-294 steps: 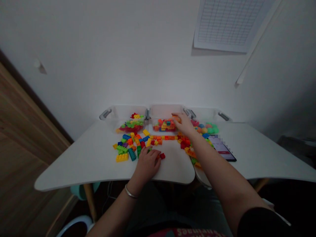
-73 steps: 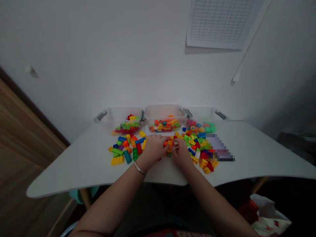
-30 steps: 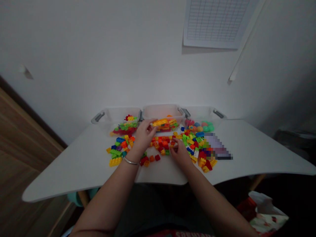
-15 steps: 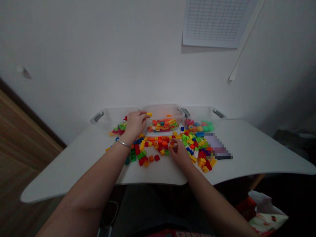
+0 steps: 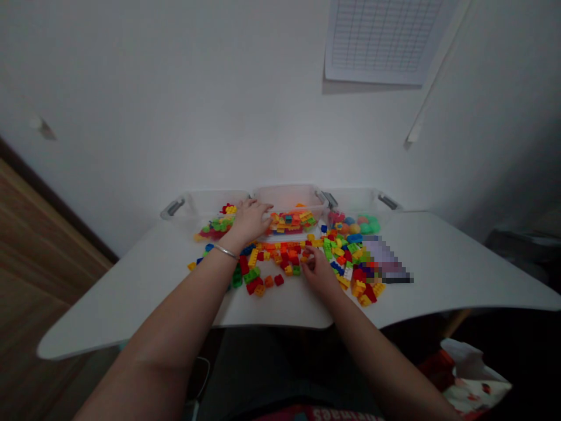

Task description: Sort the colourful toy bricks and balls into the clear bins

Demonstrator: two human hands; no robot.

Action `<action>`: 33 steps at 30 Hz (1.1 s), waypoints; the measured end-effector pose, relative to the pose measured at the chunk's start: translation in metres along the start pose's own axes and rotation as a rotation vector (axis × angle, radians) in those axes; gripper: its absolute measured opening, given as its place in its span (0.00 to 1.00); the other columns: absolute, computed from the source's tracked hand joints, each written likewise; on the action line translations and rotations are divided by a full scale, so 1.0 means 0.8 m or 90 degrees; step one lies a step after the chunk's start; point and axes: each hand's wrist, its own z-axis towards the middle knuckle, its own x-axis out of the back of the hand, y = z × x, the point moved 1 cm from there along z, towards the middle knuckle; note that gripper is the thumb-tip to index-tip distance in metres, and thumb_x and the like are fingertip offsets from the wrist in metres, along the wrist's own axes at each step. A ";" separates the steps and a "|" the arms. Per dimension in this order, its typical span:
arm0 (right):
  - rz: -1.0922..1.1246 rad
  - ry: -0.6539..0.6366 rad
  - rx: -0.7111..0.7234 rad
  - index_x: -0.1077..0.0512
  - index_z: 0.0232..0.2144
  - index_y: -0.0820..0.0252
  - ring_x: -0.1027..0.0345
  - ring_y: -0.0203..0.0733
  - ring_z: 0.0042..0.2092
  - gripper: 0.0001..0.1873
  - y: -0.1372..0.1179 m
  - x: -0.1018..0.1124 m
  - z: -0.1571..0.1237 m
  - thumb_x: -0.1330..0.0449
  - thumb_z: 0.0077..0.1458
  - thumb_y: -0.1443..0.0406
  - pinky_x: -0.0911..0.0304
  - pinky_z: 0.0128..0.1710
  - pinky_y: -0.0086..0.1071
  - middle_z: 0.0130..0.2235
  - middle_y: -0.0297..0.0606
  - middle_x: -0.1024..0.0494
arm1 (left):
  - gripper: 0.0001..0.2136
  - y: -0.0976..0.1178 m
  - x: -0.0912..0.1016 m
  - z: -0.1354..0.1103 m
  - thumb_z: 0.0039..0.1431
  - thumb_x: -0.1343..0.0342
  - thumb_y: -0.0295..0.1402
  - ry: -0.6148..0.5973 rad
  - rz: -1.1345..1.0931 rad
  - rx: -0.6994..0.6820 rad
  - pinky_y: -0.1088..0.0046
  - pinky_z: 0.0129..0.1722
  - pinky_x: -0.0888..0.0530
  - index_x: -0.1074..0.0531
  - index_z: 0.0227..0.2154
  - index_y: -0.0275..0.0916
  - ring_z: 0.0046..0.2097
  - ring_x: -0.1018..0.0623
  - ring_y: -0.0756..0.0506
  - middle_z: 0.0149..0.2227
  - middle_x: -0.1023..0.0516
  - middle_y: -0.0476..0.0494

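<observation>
My left hand (image 5: 252,222) is open, fingers spread, over the front left edge of the middle clear plastic box (image 5: 287,238). No brick shows in that hand. Building bricks (image 5: 291,221), mostly orange and yellow, lie inside this box. My right hand (image 5: 318,272) rests low over the table, thumb and fingers curled round a small orange brick (image 5: 305,255), partly hidden by the fingers. Loose bricks (image 5: 287,255) in red, orange, yellow and green spread across the table between my hands. More loose bricks (image 5: 339,251) lie right of my right hand.
A left clear box (image 5: 177,219) holds green, red and yellow pieces. The right clear box (image 5: 385,204) contains coloured balls (image 5: 353,227). A blurred flat object (image 5: 388,260) lies on the white table (image 5: 456,263) at right. A gridded sheet (image 5: 377,44) hangs on the wall.
My left hand has come slightly right and down, its fingers spreading. The yellow brick at its fingertips is no longer seen there. My right hand has stayed in place.
</observation>
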 end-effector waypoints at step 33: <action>-0.218 0.013 0.055 0.32 0.41 0.60 0.33 0.47 0.43 0.13 -0.025 0.001 -0.007 0.49 0.53 0.72 0.36 0.45 0.41 0.40 0.45 0.26 | 0.12 0.098 -0.025 -0.144 0.60 0.48 0.31 -0.114 -0.177 -0.072 0.61 0.50 0.30 0.25 0.45 0.40 0.48 0.24 0.42 0.45 0.21 0.42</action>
